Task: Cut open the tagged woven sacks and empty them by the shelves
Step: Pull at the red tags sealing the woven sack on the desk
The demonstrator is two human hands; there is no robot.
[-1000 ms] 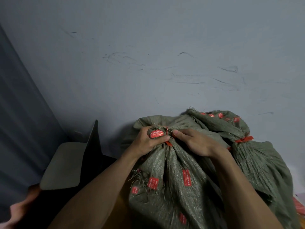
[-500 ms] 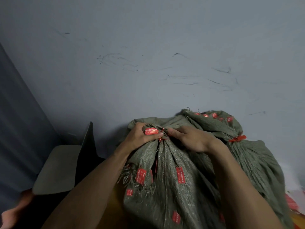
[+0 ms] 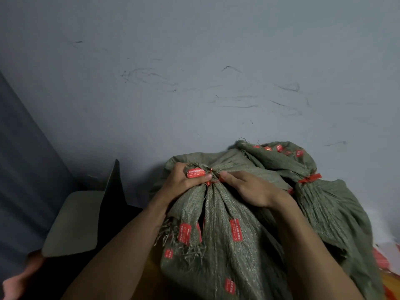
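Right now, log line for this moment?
left hand: pinches red tag | right hand: on tied neck of near sack | far sack: tied | cut: not yet

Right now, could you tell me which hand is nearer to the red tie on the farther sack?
Right. The right hand is at the neck of the near sack, just left of that red tie; the left hand is farther left, pinching a red tag.

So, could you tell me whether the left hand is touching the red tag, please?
Touching. The head view shows the left hand pinching the red tag at the near sack's tied neck.
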